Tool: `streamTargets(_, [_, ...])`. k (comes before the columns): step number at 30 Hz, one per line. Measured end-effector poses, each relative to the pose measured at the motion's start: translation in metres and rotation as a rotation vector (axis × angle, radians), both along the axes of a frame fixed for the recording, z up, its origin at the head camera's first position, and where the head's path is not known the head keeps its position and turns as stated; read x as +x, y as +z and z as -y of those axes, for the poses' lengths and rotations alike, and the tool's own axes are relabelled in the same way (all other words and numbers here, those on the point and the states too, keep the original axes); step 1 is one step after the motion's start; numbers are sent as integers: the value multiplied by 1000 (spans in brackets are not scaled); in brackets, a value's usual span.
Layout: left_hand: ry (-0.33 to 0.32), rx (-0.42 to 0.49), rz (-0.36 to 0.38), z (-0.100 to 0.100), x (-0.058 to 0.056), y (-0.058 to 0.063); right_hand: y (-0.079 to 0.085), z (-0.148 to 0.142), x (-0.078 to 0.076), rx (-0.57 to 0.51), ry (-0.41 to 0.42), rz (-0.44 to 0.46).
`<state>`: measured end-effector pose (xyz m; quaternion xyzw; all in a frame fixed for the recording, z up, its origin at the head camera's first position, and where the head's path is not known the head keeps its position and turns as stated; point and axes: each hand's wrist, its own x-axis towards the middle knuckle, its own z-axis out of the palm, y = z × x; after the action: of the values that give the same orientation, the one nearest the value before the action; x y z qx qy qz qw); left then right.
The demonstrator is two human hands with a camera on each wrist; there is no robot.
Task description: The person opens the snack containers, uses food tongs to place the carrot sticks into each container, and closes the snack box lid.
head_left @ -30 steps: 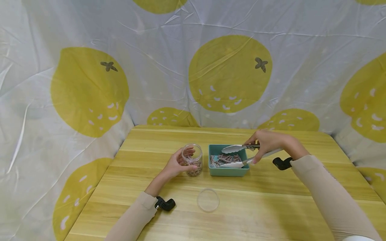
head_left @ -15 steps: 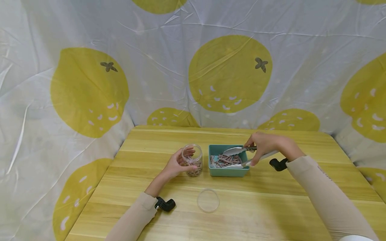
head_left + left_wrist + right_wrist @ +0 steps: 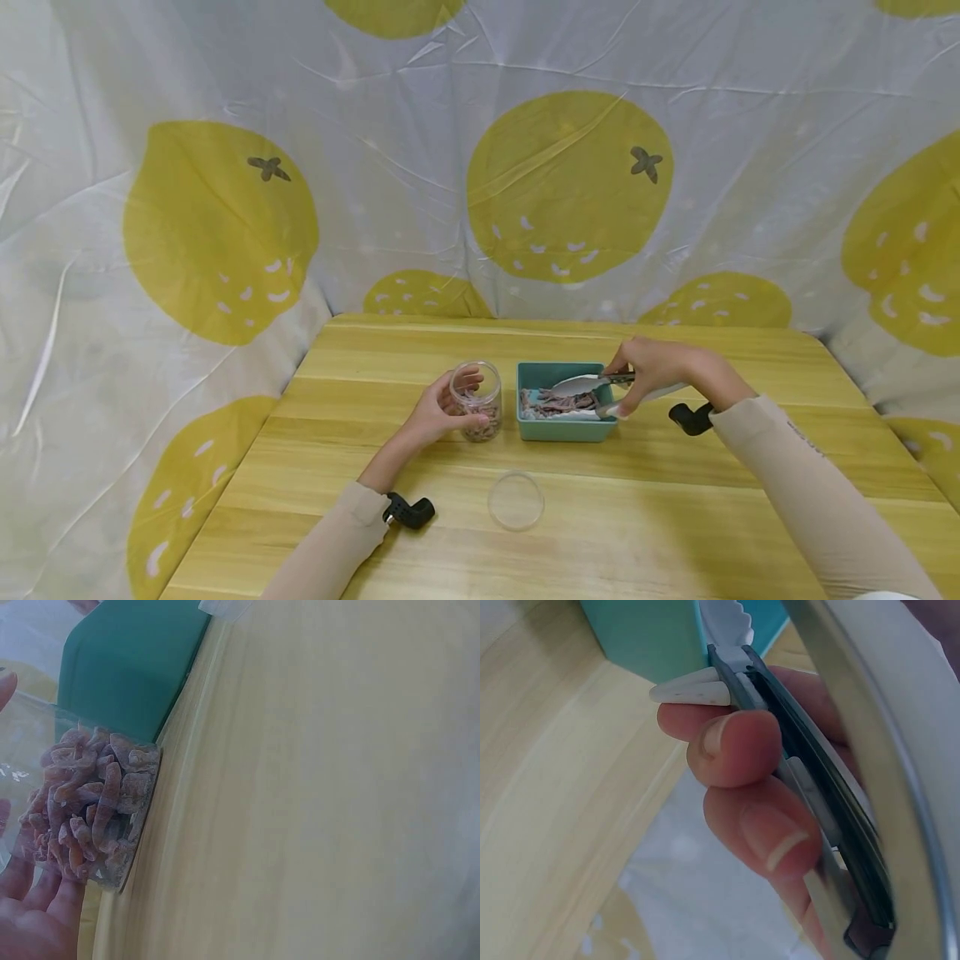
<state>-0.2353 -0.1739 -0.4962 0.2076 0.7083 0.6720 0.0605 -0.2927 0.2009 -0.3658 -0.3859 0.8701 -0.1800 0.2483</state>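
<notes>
My left hand (image 3: 435, 414) grips a clear open-topped jar (image 3: 477, 385) that stands upright on the table. Brownish strip-like pieces (image 3: 86, 802), dusted pale, fill its lower part in the left wrist view. Just right of the jar is a teal rectangular box (image 3: 566, 430) with more such strips (image 3: 558, 403) inside. My right hand (image 3: 655, 371) holds metal tongs (image 3: 579, 385) by their arms at the box's right side. The tongs' scalloped heads reach down into the box, spread a little apart, among the strips. In the right wrist view, curled fingers (image 3: 739, 750) grip one arm of the tongs.
A round clear lid (image 3: 516, 501) lies flat on the wooden table (image 3: 600, 533) in front of the jar and box. Behind the table hangs a lemon-print cloth (image 3: 420, 183), which also covers the sides.
My right hand has come slightly left and down, and the tongs' heads have drawn closer together, lower in the box. The left hand and jar stay in place.
</notes>
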Motion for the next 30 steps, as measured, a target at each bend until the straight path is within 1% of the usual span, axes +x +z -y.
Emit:
streamTargets(9, [8,6,1,1,-1,-1,2,0,3,-9,-4,24])
streamTargets(18, [-20,33,6,0,0,-1,0,-3,4,-47,29,45])
streamTargets(30, [-15,37,2,0,0,0,-2,-4,3,-68,58,27])
